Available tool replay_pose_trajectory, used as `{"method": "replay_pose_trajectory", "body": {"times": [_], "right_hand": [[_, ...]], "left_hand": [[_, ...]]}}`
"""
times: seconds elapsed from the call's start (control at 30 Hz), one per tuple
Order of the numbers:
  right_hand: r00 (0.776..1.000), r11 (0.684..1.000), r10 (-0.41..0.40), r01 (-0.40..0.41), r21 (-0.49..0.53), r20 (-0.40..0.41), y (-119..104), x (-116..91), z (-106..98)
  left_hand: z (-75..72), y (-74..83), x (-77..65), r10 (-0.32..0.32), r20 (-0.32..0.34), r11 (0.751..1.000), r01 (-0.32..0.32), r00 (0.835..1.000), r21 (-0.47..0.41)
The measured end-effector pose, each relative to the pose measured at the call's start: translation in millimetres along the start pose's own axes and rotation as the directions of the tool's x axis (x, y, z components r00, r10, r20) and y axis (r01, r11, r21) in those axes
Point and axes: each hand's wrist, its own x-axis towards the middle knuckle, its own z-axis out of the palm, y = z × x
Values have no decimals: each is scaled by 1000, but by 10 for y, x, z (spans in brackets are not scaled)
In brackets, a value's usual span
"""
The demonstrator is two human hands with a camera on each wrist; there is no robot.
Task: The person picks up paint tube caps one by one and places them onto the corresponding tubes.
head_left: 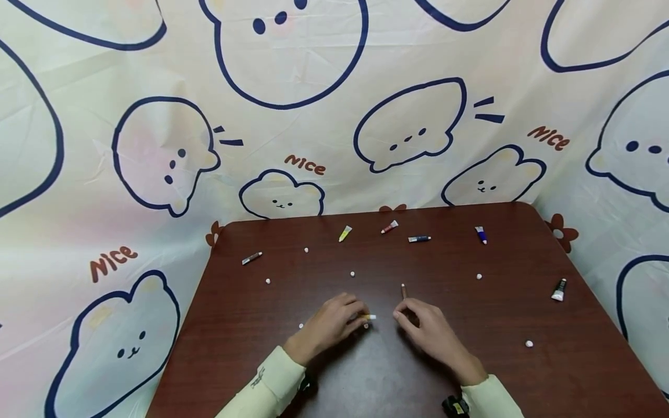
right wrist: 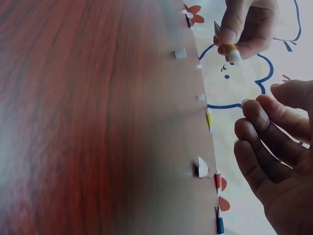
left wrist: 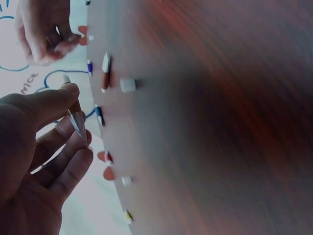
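Observation:
My left hand point(head_left: 334, 319) pinches a small paint tube point(right wrist: 229, 48) between thumb and fingers, above the table. The tube has an ochre band, a flat silver tail and a white end that points toward the right hand in the head view. My right hand point(head_left: 431, 331) hovers opposite with loosely bent fingers; in the right wrist view nothing sits between them. Just beyond it lies a brown paint tube point(left wrist: 106, 73), partly hidden by the hand in the head view. A small white cap-like piece point(head_left: 366, 325) lies below the left fingers.
Along the back of the dark wooden table point(head_left: 522, 255) lie yellow point(head_left: 345, 233), red point(head_left: 389, 227), dark blue point(head_left: 419, 238) and violet point(head_left: 481, 235) tubes. A grey-brown tube point(head_left: 252, 258) is at left, a black tube point(head_left: 559, 289) at right. Several white pieces are scattered about.

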Motion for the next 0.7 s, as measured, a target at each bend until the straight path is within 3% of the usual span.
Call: {"method": "replay_pose_trajectory", "body": {"times": [0.17,0.4,0.7], "right_hand": [[1000,1000,18,-18,-13,-14,68,-30,-32],[997,999,-30,27,-45,-71,135,-72,-87],[997,999,-6,3,-43,-77,202,-131,-178]], "left_hand": [[13,-117,-32,-59,24,998,59,998,27],[71,-232,-96,-130,17,989,128,991,70],[137,-371,-161,-141,-26,983,143,990,113]]}}
